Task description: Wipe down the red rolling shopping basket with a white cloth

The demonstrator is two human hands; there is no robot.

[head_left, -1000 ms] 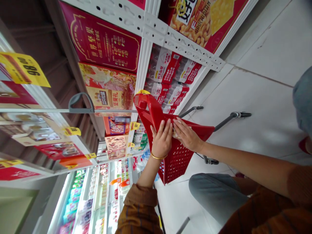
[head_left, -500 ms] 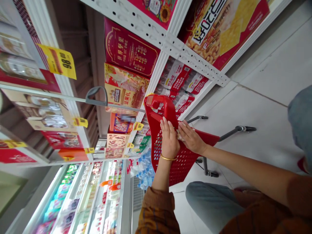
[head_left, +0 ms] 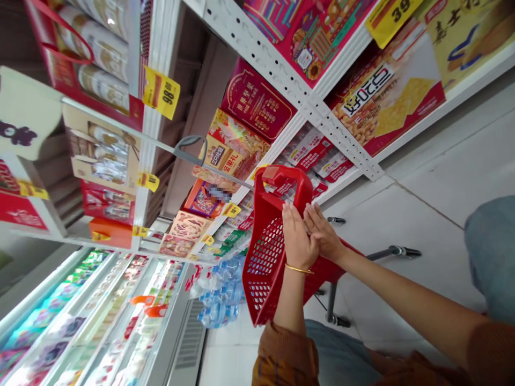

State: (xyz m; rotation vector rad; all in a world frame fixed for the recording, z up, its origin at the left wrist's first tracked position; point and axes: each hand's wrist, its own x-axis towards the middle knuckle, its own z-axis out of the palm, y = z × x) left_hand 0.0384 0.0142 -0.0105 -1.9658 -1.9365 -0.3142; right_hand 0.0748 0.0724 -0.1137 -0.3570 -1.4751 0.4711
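A red plastic trolley basket (head_left: pixel 265 257) is tipped on its side in front of me. Both my hands lie at its upper rim with their inner edges touching. My left hand (head_left: pixel 295 241), with a gold bangle on the wrist, has its fingers stretched flat and together along the rim. My right hand (head_left: pixel 325 237) lies flat beside it, fingers pointing the same way. Nothing shows between the hands. The basket's grey pull handle (head_left: pixel 189 146) sticks out on a thin metal rod towards the shelves.
White shop shelving (head_left: pixel 333 134) holds red gift boxes (head_left: pixel 257 102) and snack cartons, with yellow price tags (head_left: pixel 161 92). Packs of water bottles (head_left: pixel 219 292) lie low down beside a lit chilled cabinet (head_left: pixel 80 321). My jeans-clad knee (head_left: pixel 491 257) is at the right over pale floor tiles.
The view has swung, so the basket and hands sit lower and further right in the picture. My hands have drawn closer together on the rim, and the pale scrap under my right fingers no longer shows.
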